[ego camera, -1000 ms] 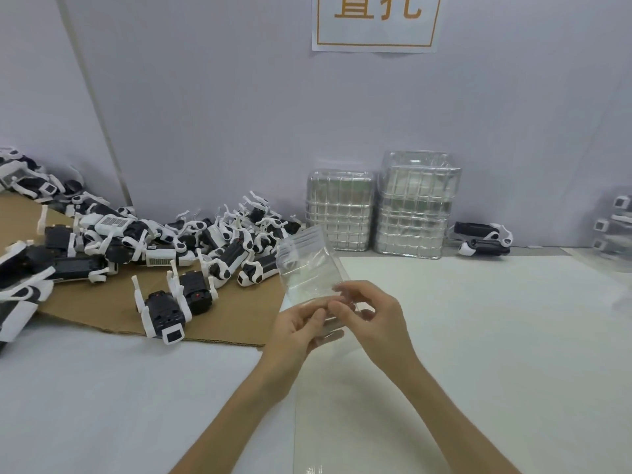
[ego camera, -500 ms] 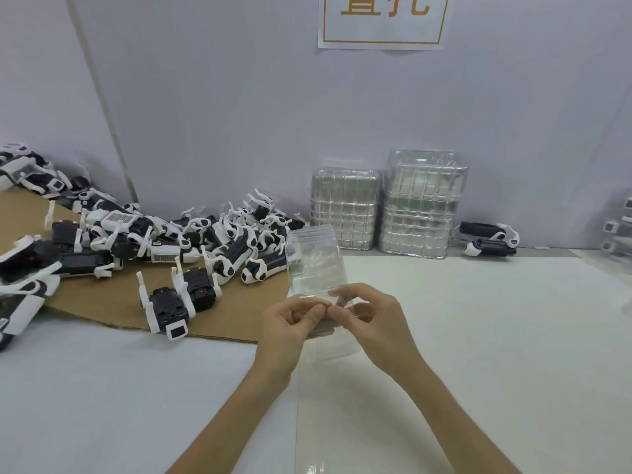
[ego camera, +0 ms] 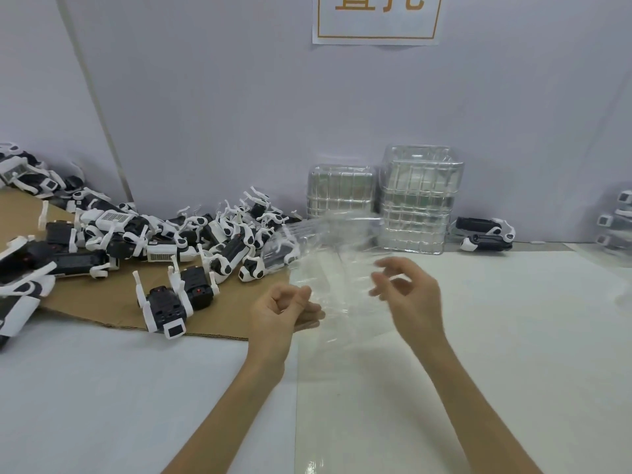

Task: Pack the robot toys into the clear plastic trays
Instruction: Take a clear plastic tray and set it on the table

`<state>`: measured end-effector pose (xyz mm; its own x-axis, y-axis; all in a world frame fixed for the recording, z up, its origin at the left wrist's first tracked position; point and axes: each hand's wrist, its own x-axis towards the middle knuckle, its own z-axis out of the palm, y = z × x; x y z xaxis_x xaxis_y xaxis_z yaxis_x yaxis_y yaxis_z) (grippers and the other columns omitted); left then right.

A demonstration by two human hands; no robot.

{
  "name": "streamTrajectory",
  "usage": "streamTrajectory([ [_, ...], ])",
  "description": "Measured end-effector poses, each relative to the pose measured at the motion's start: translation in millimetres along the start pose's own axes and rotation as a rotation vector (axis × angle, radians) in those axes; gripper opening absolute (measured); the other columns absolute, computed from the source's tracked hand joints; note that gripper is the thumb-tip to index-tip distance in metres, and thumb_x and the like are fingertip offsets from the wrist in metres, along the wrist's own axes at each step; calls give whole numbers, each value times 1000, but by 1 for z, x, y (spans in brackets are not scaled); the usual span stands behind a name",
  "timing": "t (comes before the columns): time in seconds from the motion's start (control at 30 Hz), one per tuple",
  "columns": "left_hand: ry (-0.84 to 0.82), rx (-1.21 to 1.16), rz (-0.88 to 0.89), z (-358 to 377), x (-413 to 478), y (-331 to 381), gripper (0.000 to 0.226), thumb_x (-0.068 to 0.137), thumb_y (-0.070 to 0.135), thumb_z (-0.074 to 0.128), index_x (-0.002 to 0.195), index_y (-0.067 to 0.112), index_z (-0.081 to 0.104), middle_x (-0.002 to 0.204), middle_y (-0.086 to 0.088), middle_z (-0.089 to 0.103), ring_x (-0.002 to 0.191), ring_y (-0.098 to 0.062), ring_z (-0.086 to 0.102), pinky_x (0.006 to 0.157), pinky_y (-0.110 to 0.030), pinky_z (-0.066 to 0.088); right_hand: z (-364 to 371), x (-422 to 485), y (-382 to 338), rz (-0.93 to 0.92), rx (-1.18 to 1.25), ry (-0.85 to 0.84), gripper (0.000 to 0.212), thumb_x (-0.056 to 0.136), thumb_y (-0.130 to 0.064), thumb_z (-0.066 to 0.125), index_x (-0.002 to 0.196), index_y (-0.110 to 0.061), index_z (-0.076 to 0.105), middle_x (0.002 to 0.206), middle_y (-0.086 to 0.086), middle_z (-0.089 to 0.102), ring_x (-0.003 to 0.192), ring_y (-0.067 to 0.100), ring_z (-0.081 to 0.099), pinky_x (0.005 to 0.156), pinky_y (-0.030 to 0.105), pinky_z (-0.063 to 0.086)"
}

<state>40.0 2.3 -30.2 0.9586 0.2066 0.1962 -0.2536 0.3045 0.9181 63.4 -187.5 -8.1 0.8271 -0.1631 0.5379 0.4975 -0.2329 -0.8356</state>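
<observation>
My left hand (ego camera: 284,311) pinches the left edge of a thin clear plastic piece (ego camera: 330,265), which hangs blurred above the white table (ego camera: 513,336). My right hand (ego camera: 408,292) hovers just right of it with loosely curled fingers, and I see nothing held in it. A heap of black-and-white robot toys (ego camera: 205,234) lies on brown cardboard (ego camera: 99,295) to the left. One toy (ego camera: 166,306) stands nearest, at the cardboard's front edge. Two stacks of clear plastic trays (ego camera: 419,200) stand against the back wall.
Two more robot toys (ego camera: 485,234) lie right of the tray stacks. Further toys (ego camera: 619,217) show at the far right edge. A paper sign (ego camera: 376,18) hangs on the grey wall. A clear sheet covers the table in front of me.
Both hands were pinching the plastic piece together at its lower edge. They have now moved apart: the right hand has let go and the plastic swings, blurred, from the left hand.
</observation>
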Motion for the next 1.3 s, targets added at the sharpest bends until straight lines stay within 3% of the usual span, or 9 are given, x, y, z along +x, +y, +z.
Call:
streamTrajectory([
  [0.1, -2, -110, -12, -9, 6, 4, 15, 98, 17, 57, 107, 6, 61, 82, -9, 75, 70, -21, 73, 60, -27, 58, -26, 10, 11, -89, -278, 143, 27, 87, -1, 71, 101, -24, 70, 90, -6, 60, 76, 17, 66, 73, 18, 46],
  [0.23, 39, -239, -64, -13, 9, 7, 17, 104, 13, 46, 102, 10, 63, 87, -6, 75, 74, -19, 73, 60, -27, 58, -34, 12, 27, -81, -705, 5, 34, 88, -3, 68, 112, -26, 74, 102, -8, 59, 99, 19, 57, 97, 37, 31],
  [0.4, 114, -242, -89, -14, 10, 8, 14, 102, 17, 52, 96, 14, 64, 82, -2, 76, 68, -13, 72, 58, -21, 56, -25, 5, 36, -15, -857, -173, 39, 91, -5, 61, 119, -32, 69, 110, -11, 65, 114, 16, 54, 104, 28, 14],
  [0.53, 148, -255, -109, -16, 11, 9, 10, 94, 24, 59, 95, 17, 67, 83, -1, 77, 68, -9, 72, 56, -18, 54, -28, 6, 36, -56, -822, -40, 46, 82, 3, 65, 119, -24, 70, 118, -2, 64, 116, 22, 56, 108, 35, 22],
  [0.7, 158, -244, -102, -16, 11, 10, 10, 90, 30, 64, 90, 21, 69, 90, 0, 78, 71, -8, 73, 59, -18, 53, -28, 7, 30, -35, -581, 108, 24, 85, -12, 66, 81, -36, 65, 84, -14, 66, 80, 11, 64, 69, 26, 46],
  [0.87, 95, -251, -100, -16, 9, 11, 16, 88, 30, 63, 95, 16, 68, 93, -3, 78, 71, -11, 73, 58, -20, 54, -24, 5, 45, 203, -655, -231, 28, 97, -23, 59, 124, -27, 66, 149, -2, 50, 142, 15, 39, 111, 30, 29],
  [1.0, -28, -250, -124, -15, 9, 9, 21, 82, 29, 64, 98, 16, 67, 99, -3, 77, 84, -16, 74, 62, -23, 57, -16, 0, 25, 156, -240, -243, 15, 97, -27, 62, 109, -36, 67, 116, -23, 67, 111, 1, 62, 84, 15, 44],
  [1.13, -107, -210, -231, -13, 8, 3, 22, 77, 31, 70, 96, 21, 73, 101, -1, 76, 86, -12, 73, 64, -22, 56, 5, -13, 3, 13, -120, -349, 28, 86, -42, 65, 113, -33, 69, 108, -17, 71, 108, 3, 63, 91, 25, 45],
  [1.3, 9, -54, -260, -24, 16, 5, 30, 74, 24, 80, 102, 19, 71, 88, 6, 71, 78, -9, 63, 63, -20, 48, 17, -23, 0, -40, -118, -432, 28, 86, -31, 75, 113, -35, 69, 97, -15, 72, 100, 6, 65, 88, 7, 39],
])
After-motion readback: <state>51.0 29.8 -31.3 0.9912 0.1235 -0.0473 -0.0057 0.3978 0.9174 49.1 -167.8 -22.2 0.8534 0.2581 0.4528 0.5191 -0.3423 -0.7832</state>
